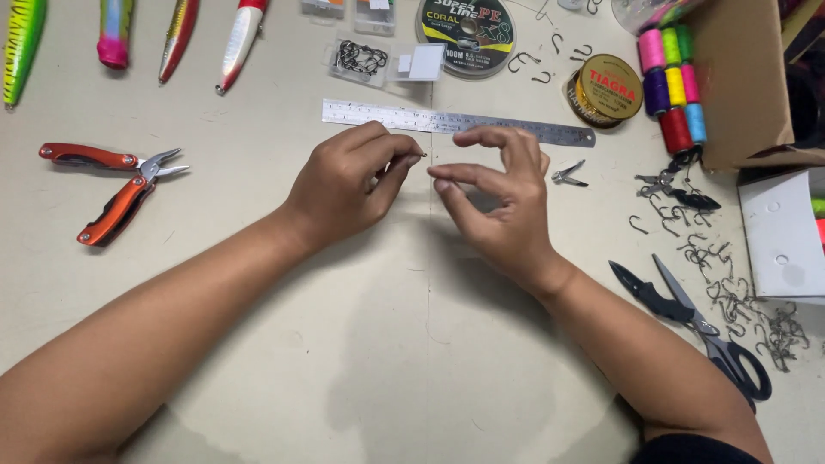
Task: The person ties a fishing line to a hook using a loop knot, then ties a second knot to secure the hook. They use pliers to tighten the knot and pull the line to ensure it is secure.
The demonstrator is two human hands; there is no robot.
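At the centre of the frame, the left hand pinches a tiny dark metal piece between thumb and forefinger, its tip just showing beyond the fingertips; it is too small to tell whether it is a hook eye or a swivel. The grip of that hand is closed on it. The right hand sits just beside, thumb and forefinger curved toward each other with a gap between, the grip apart and holding nothing that can be made out (a fine line may run between the hands, but none shows).

As a judgement, the work looks early: nothing assembled lies on the beige counter below the hands, and only the one small piece is in hand.

Just above the hands lies a long steel ruler. At left, orange-handled folding pliers lie open. Painted fishing lures line the upper left. A round spool of fishing line and a gold-lidded round spool sit at the top, beside a stack of coloured thread bobbins. Loose steel hooks scatter at right, near black-handled scissors.
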